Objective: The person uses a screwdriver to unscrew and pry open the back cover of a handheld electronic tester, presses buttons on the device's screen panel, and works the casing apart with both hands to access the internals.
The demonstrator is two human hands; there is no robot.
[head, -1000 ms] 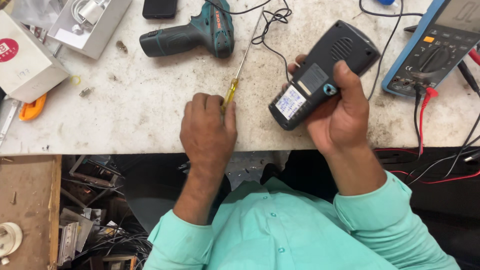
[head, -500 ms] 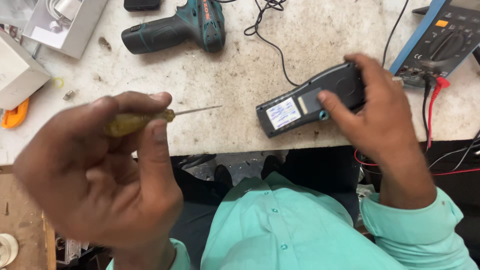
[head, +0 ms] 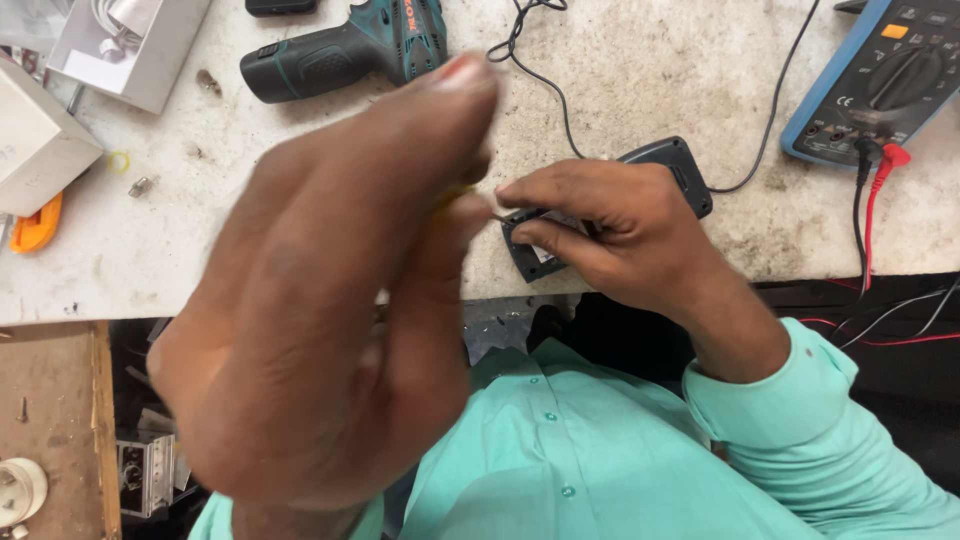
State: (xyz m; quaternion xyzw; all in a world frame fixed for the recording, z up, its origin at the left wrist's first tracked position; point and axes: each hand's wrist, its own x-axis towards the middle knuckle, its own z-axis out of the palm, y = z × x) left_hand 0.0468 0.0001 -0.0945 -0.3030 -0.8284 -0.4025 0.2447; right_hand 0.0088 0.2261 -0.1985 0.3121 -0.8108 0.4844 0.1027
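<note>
Looming blurred, the left hand (head: 330, 300) grips a screwdriver (head: 470, 203); right hand (head: 610, 225) clamps the black device (head: 670, 165); drill (head: 345, 45) behind.

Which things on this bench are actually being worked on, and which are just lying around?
In use:
left hand with yellow-handled screwdriver
right hand on black handheld device

Lying about:
cordless drill
multimeter
white box
orange cutter

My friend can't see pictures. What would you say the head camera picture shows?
The right hand holds a small black device at the edge of a white workbench, while the blurred left hand, raised near the camera, brings a yellow-handled screwdriver's tip to it. A teal cordless drill and a blue multimeter lie behind.
</note>
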